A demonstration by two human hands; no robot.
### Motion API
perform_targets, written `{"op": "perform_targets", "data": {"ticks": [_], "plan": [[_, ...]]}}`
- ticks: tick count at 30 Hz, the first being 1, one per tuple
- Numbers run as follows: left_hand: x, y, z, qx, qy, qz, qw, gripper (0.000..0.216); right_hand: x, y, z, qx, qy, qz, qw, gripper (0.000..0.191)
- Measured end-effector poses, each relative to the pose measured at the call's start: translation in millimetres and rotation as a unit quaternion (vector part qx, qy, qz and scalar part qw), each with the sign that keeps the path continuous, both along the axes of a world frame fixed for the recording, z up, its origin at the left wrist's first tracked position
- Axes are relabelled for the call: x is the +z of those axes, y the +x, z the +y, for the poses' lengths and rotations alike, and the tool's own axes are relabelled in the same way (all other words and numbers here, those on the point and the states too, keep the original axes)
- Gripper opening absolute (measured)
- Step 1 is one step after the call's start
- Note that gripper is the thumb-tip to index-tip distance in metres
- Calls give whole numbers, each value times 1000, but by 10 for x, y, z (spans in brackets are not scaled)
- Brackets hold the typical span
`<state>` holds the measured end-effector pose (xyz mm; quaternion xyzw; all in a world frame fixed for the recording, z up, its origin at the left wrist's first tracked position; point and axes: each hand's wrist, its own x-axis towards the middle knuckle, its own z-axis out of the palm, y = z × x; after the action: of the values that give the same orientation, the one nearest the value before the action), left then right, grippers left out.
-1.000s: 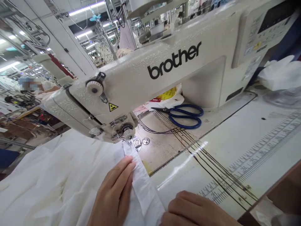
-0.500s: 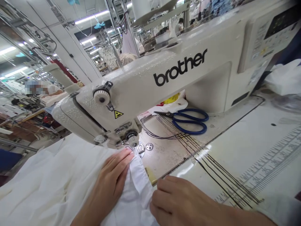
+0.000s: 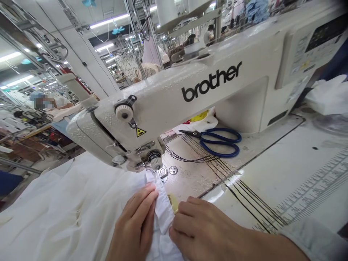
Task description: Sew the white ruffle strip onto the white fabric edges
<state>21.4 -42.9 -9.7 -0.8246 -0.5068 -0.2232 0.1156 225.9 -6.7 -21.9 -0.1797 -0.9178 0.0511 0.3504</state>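
My left hand (image 3: 137, 221) lies flat on the white fabric (image 3: 81, 203), its fingers stretched toward the sewing machine (image 3: 212, 83). The fingertips press beside a folded white strip (image 3: 162, 203) that runs up under the presser foot area, a short way in front of the needle. Curled fingers of my right hand (image 3: 201, 224) grip the right edge of this fabric, nearer to me. The machine head partly hides the needle and foot.
Blue-handled scissors (image 3: 221, 141) lie under the machine arm, by dark lines on the bed. A printed ruler scale (image 3: 304, 192) crosses the table at right. White cloth (image 3: 328, 94) is bunched at far right. Another person (image 3: 51, 101) sits in the left background.
My left hand has drawn back a little from the needle, so more of the folded strip shows. My right hand has shifted slightly forward, still gripping the edge. The view has moved slightly.
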Motion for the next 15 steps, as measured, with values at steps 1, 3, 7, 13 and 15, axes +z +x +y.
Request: {"op": "perform_targets", "data": {"ticks": [1, 3, 7, 13, 15], "plan": [[-1, -19, 23, -2, 1, 3, 1000, 29, 26, -1, 10, 3, -1, -9, 1000, 17], [2, -56, 92, 1, 1, 9, 1000, 29, 95, -15, 56, 20, -6, -47, 999, 11], [-3, -146, 302, 11, 6, 13, 1000, 27, 197, -97, 224, 41, -18, -124, 991, 12], [28, -220, 406, 22, 23, 39, 999, 26, 95, -165, 346, 30, -13, -84, 996, 13], [62, -168, 309, 16, 23, 41, 999, 30, 89, -135, 320, 27, -11, -77, 997, 9]]}}
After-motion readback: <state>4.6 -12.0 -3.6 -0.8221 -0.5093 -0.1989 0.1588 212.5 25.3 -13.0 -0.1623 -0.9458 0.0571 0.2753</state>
